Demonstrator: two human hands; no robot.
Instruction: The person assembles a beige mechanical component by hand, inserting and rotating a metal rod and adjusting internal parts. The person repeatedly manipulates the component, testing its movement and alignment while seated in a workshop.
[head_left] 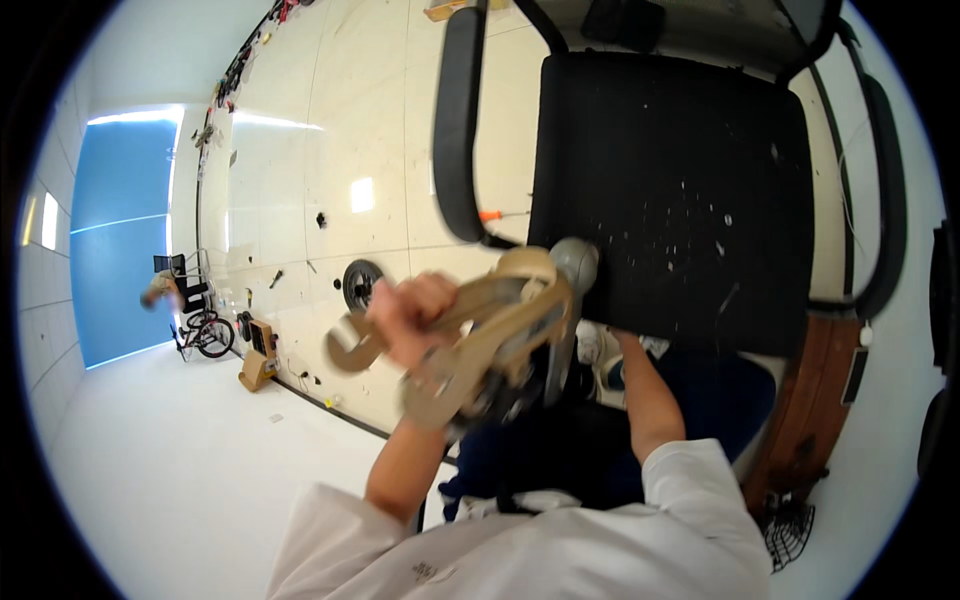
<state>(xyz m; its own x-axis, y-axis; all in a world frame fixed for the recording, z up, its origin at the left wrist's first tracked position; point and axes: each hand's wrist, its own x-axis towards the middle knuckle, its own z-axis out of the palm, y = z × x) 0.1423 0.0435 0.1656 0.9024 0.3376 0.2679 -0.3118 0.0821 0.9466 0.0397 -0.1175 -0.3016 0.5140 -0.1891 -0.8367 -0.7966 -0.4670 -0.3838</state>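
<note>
My left hand point(412, 312) is closed round a tan, curved frame-like part point(515, 320), held up in front of me and blurred by motion. One end of this part forms an open hook, close to my fingers. At its other end is a rounded grey piece point(577, 262), beside the front left corner of the black chair seat point(680, 190). Dark parts sit beneath the frame, too smeared to name. My right forearm point(652, 400) reaches down to the seat's front edge, near a shoe point(612, 373). The fingers of that hand are hidden.
A small black wheel point(360, 285) lies on the tiled floor to the left. An orange-handled screwdriver point(492, 215) is beside the chair's left armrest point(460, 125). Farther left are a bicycle point(212, 336), cardboard boxes point(260, 358) and a seated person point(165, 288). Brown wood point(805, 415) stands at the right.
</note>
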